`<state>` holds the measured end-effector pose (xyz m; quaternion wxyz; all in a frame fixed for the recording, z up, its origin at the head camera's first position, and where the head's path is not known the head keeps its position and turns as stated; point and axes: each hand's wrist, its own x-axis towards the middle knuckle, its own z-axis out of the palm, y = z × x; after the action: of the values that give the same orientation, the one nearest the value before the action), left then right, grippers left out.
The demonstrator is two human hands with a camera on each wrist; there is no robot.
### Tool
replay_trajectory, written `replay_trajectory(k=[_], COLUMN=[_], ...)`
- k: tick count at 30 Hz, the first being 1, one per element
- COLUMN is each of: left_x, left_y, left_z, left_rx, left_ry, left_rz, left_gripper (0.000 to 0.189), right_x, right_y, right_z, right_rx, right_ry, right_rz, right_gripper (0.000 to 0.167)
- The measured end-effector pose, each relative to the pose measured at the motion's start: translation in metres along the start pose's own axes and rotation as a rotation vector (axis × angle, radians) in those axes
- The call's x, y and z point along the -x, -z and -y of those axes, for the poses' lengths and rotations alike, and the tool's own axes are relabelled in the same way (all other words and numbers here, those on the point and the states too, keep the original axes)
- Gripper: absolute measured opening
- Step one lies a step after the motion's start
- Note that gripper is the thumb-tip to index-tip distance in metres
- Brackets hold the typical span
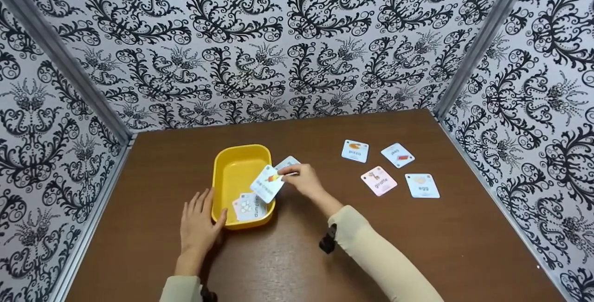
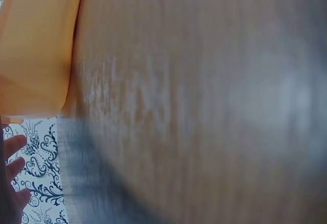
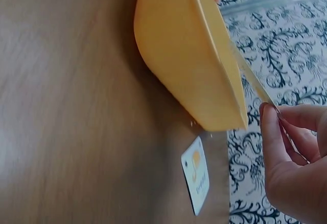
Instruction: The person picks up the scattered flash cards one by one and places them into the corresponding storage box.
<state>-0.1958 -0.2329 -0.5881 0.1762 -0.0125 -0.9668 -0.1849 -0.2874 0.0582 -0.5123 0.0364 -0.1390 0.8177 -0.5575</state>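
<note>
My right hand (image 1: 304, 181) pinches a white picture card (image 1: 268, 184) with an ice cream drawing between thumb and fingers. The card is tilted over the right rim of a yellow plastic tray (image 1: 232, 152); in the right wrist view the pinched card (image 3: 255, 83) shows edge-on. Inside the tray's near end lies a card reading "dump..." (image 1: 249, 208), overlapping at least one other. My left hand (image 1: 198, 222) rests against the tray's left side, fingers straight, thumb at the near rim. A bread card (image 3: 196, 175) lies on the table beside the tray, partly hidden in the head view.
Toward the right of the brown table (image 1: 325, 255) lie a pizza card (image 1: 355, 151), a card with a red picture (image 1: 397, 155), a pink giraffe card (image 1: 379, 181) and an egg card (image 1: 422, 186). Patterned walls (image 1: 297, 37) enclose the table's back and sides.
</note>
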Motion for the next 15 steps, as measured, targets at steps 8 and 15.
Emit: replay_trajectory(k=[8,15], left_x=[0.001,0.000], left_y=[0.000,0.001], left_z=[0.000,0.000], left_rx=[-0.016,-0.014], left_ry=[0.013,0.015], left_rz=[0.010,0.013], left_gripper=[0.070,0.070], right_x=[0.007,0.010], right_y=[-0.024,-0.032], right_z=[0.004,0.008], right_rx=[-0.035,0.040], right_ry=[-0.016,-0.031], right_rz=[0.111,0.180], right_gripper=[0.026,0.025])
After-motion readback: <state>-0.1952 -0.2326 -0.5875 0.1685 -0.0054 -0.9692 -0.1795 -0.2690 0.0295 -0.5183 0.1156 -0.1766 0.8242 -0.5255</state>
